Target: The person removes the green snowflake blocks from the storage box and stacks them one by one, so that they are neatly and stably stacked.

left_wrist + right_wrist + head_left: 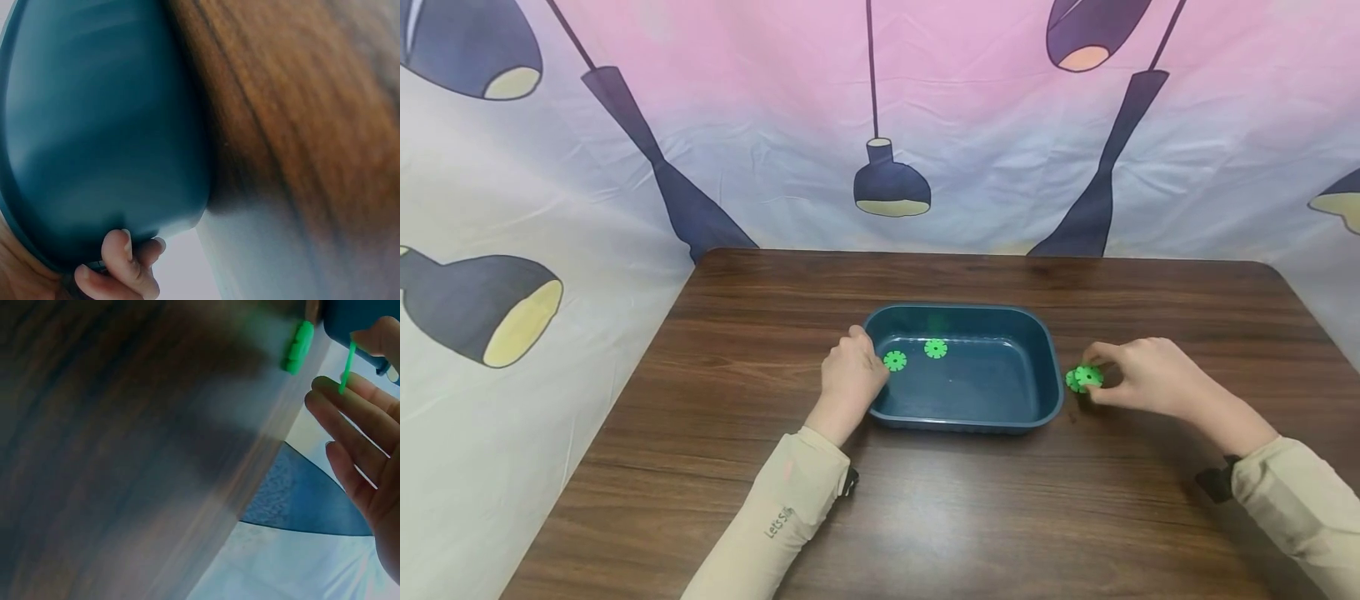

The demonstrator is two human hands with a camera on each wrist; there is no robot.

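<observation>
My left fingers [117, 253] grip the tray [966, 387]; my right fingers [359, 409] pinch a green disc [1083, 372] just right of it. I should raise it gently, clear of the second disc [300, 349] on the counter [970, 517].

Green discs [930, 349], teal tub [970, 383], brown streaked table [962, 508]

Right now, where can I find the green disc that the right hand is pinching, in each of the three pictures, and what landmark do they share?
Head: the green disc is right of centre, in the right hand.
Left wrist: not in this picture.
Right wrist: the green disc is at upper right, seen edge-on.
Shared landmark: the blue tray, large at left in left wrist, top right corner in right wrist.
</observation>
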